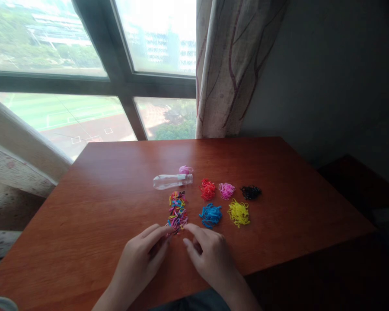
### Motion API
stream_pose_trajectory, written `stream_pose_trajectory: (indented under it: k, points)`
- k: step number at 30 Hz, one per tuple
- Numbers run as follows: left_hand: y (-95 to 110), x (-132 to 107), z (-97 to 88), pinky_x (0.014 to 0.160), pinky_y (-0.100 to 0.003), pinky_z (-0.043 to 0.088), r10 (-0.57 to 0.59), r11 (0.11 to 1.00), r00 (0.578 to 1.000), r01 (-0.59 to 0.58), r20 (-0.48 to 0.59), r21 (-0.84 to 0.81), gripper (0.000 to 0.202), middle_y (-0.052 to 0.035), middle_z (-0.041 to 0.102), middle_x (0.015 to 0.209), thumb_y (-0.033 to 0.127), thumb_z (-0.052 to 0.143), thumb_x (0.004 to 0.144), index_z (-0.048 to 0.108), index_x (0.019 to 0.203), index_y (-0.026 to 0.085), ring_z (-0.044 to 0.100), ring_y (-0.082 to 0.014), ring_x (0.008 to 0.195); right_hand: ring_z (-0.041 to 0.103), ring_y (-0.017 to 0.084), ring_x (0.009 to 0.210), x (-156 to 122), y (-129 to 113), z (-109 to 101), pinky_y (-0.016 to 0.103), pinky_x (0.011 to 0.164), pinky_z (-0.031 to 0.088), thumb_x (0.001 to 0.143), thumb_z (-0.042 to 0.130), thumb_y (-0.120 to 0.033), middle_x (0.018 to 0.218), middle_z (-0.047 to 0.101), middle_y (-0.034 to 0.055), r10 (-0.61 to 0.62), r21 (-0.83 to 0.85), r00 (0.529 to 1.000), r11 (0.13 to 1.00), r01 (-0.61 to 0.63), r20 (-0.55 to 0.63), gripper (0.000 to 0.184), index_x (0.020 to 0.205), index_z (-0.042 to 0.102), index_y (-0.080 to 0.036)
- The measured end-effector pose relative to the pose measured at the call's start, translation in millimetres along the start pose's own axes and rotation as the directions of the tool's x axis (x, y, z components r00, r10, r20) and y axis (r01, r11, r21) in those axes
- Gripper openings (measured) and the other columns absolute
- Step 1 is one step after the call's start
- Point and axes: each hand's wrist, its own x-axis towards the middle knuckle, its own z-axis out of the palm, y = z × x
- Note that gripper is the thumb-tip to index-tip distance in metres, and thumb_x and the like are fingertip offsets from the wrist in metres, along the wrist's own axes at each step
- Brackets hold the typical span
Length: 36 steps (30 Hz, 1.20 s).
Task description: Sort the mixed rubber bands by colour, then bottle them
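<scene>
A long mixed pile of small rubber bands [177, 211] in several colours lies on the brown wooden table [94, 203]. My left hand [144, 255] is at the near left end of this pile, its fingertips touching the bands, thumb a little apart from the index finger. Across from it, my right hand [212, 255] reaches to the near right edge of the pile with its index finger; its thumb stands apart and I see nothing held. Sorted heaps lie to the right: red bands [208, 189], pink bands [226, 191], black bands [250, 192], blue bands [210, 215] and yellow bands [239, 213].
Beyond the mixed pile a clear plastic bottle [170, 181] lies on its side. Just behind its neck is a pink item [185, 169], too small to make out. A window [155, 86] and curtains [227, 69] border the table's far edge.
</scene>
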Motion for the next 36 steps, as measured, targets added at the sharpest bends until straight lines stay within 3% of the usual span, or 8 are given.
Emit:
stream_pose_trajectory:
  k: [5,12,17,22,27,32,36]
  points:
    - [4,0,1.6,0.065,-0.018,0.052,0.031,0.999,0.999,-0.029,0.041,-0.036,0.026,-0.0005,0.069,0.086,0.017,0.051,0.093,0.069,0.11,0.025,0.068,-0.0111,0.071,0.062,0.016,0.064,-1,2,1,0.024,0.064,0.041,0.094,0.055,-0.021,0.074,0.068,-0.002,-0.008,0.012,1.0,1.0,0.008,-0.007,0.031,0.124,0.059,-0.024]
    - [7,2,1.1,0.069,-0.016,0.054,0.044,0.996,0.998,-0.041,0.036,-0.082,0.027,-0.0016,0.072,0.092,0.015,0.05,0.093,0.07,0.109,0.025,0.07,-0.0111,0.077,0.068,0.018,0.08,-1,4,2,0.025,0.074,0.045,0.094,0.055,-0.019,0.092,0.073,0.0008,-0.036,0.078,0.999,0.996,0.038,-0.025,0.02,0.11,0.065,-0.024]
    - [6,2,2.4,0.072,-0.017,0.054,0.048,0.994,0.998,-0.044,0.035,-0.104,0.027,-0.0019,0.072,0.092,0.014,0.05,0.093,0.069,0.108,0.024,0.071,-0.0117,0.08,0.066,0.016,0.074,-1,3,2,0.024,0.07,0.043,0.094,0.054,-0.018,0.085,0.072,-0.0009,-0.056,0.095,0.997,0.994,0.062,-0.06,0.013,0.097,0.066,-0.024]
    - [3,2,2.5,0.063,-0.016,0.051,0.058,0.993,0.998,-0.061,-0.035,-0.097,0.022,0.0005,0.07,0.083,0.016,0.054,0.093,0.067,0.109,0.024,0.067,-0.0098,0.068,0.065,0.014,0.068,-3,0,-2,0.022,0.064,0.044,0.093,0.055,-0.02,0.08,0.071,-0.0011,-0.032,0.135,0.988,0.989,0.053,-0.153,0.012,0.095,0.066,-0.022]
    - [0,-1,4.6,0.061,-0.016,0.049,0.043,0.996,0.998,-0.046,-0.042,-0.074,0.019,0.0014,0.067,0.079,0.017,0.054,0.093,0.066,0.107,0.023,0.064,-0.0096,0.065,0.062,0.012,0.059,-1,21,-41,0.02,0.059,0.046,0.094,0.057,-0.027,0.074,0.069,-0.0008,0.039,0.061,0.93,0.998,-0.018,-0.364,0.014,0.094,0.069,-0.021]
    - [-2,-3,7.5,0.06,-0.018,0.049,0.042,0.998,0.999,-0.042,-0.007,-0.047,0.018,0.0013,0.068,0.08,0.019,0.052,0.094,0.065,0.106,0.024,0.065,-0.0106,0.065,0.063,0.016,0.059,2,87,-103,0.023,0.059,0.046,0.091,0.059,-0.042,0.068,0.068,0.0014,0.169,-0.138,0.831,0.95,-0.281,-0.53,0.026,0.092,0.073,-0.019]
    - [-1,-3,7.1,0.06,-0.018,0.048,0.048,0.998,0.999,-0.048,-0.008,-0.039,0.02,0.0015,0.067,0.08,0.019,0.052,0.094,0.065,0.108,0.024,0.065,-0.0105,0.064,0.065,0.02,0.063,4,136,-131,0.028,0.062,0.045,0.088,0.054,-0.05,0.069,0.068,0.0048,0.259,-0.207,0.79,0.877,-0.433,-0.555,0.038,0.091,0.073,-0.018]
